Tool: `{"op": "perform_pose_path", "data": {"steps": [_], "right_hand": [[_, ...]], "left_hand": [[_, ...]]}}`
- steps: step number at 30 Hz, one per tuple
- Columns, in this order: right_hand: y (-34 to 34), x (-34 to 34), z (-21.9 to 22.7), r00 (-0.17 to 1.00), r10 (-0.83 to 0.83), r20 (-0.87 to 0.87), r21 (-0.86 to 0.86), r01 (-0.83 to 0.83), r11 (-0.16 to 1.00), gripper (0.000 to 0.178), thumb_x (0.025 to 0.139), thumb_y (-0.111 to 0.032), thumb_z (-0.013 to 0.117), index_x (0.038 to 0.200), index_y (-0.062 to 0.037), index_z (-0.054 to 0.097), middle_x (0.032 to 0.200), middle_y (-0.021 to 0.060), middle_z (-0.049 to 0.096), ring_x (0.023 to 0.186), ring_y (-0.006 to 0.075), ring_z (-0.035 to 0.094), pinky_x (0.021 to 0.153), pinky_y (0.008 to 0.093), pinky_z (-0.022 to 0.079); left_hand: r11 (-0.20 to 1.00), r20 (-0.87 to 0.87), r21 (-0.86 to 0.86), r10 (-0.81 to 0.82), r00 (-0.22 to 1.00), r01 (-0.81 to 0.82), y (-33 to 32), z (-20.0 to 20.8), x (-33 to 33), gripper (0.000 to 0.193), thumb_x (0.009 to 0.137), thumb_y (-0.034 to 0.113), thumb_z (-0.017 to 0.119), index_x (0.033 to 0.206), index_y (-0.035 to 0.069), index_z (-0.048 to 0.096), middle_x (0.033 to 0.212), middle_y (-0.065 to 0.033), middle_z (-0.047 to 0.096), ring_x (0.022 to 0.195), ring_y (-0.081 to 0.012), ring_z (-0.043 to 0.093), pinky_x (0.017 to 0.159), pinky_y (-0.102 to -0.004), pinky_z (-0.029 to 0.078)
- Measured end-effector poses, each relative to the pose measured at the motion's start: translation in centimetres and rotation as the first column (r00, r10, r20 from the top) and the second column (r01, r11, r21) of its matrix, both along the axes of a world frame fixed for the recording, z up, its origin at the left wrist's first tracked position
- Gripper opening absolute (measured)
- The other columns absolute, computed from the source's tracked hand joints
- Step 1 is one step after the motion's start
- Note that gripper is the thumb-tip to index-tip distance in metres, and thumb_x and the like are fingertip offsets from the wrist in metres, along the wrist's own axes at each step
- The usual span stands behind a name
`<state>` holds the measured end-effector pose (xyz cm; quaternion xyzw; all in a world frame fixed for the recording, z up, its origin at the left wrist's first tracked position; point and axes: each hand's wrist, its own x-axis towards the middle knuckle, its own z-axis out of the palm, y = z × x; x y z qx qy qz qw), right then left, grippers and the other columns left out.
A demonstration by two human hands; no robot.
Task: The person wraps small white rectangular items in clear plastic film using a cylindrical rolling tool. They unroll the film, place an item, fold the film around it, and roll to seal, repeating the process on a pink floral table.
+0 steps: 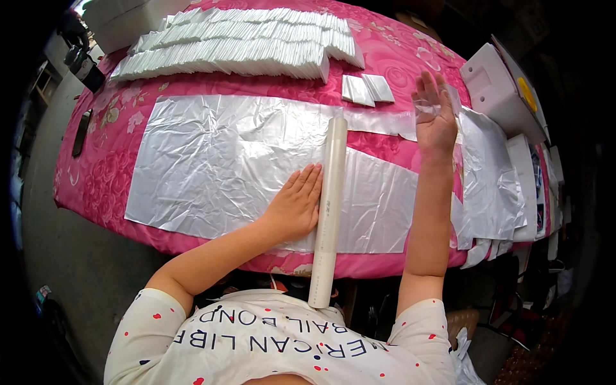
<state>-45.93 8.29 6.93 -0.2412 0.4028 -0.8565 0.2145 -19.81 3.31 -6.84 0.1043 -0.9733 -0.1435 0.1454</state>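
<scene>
A long off-white plastic pipe lies across a thin, creased silver sheet, its near end sticking out past the table edge towards my shirt. My left hand rests flat on the sheet, fingers together and stretched out, just left of the pipe. Raised over the right part of the table, my right hand has its palm up and fingers stretched. A scrap of clear film lies across its palm; I see no firm grip on it. A narrow silver strip runs from the pipe towards this hand.
Several rows of folded white packets stand along the far side, with a few loose ones nearer. White foam boxes and a hanging silver sheet are at right. A phone and a dark bottle sit at left.
</scene>
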Motion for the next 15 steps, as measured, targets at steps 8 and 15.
{"op": "perform_pose_path", "data": {"steps": [8,15], "right_hand": [[-10.3,23.1,-9.7,0.336,0.700,-0.631,0.705,-0.130,0.698,0.071,0.087,-0.033,0.055,0.143,-0.0068,0.020,0.131,0.0317,0.039,0.124,0.0419,0.037,0.099,0.0413,0.034],[-10.9,23.8,-10.1,0.072,0.746,-0.662,0.742,-0.074,0.666,0.098,0.076,-0.058,0.059,0.145,-0.0083,0.012,0.144,0.0307,0.015,0.136,0.0455,0.005,0.111,0.0456,0.010]], "left_hand": [[0.990,-0.080,-0.139,-0.043,0.996,0.032,-0.2,-1.3,-0.2,0.064,0.088,0.031,0.038,0.134,-0.012,0.028,0.141,-0.0267,0.029,0.136,-0.0363,0.023,0.111,-0.0442,0.016],[0.998,-0.019,0.060,-0.008,1.000,0.010,-0.6,0.6,3.0,0.062,0.082,0.027,0.047,0.131,-0.008,0.034,0.137,-0.0242,0.036,0.131,-0.0354,0.030,0.108,-0.0447,0.021]]}}
